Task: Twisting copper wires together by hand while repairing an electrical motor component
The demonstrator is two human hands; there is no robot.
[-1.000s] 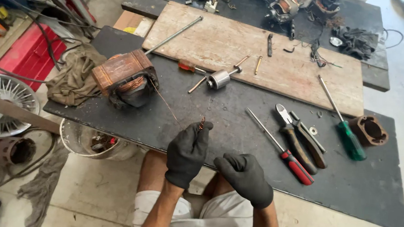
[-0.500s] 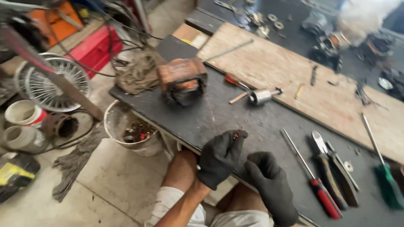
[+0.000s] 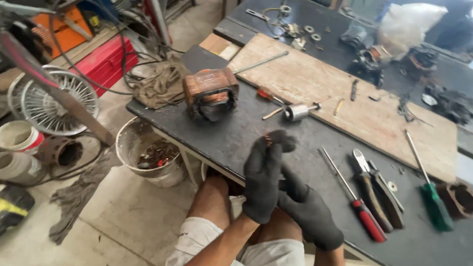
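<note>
In the head view, both black-gloved hands were raised together over the near edge of the dark tabletop [image 3: 230,138]: the left hand [image 3: 263,175] had its fingertips pinched on a small bit of copper wire [image 3: 268,139], while the right hand [image 3: 311,211] lay curled against it, its grip not discernible. A copper-wound motor stator [image 3: 210,92] stood just beyond to the left, and a red-handled screwdriver [image 3: 353,195] and pliers [image 3: 375,185] lay to the right.

A crumpled white plastic bag [image 3: 410,23] lies far back (top right).
</note>
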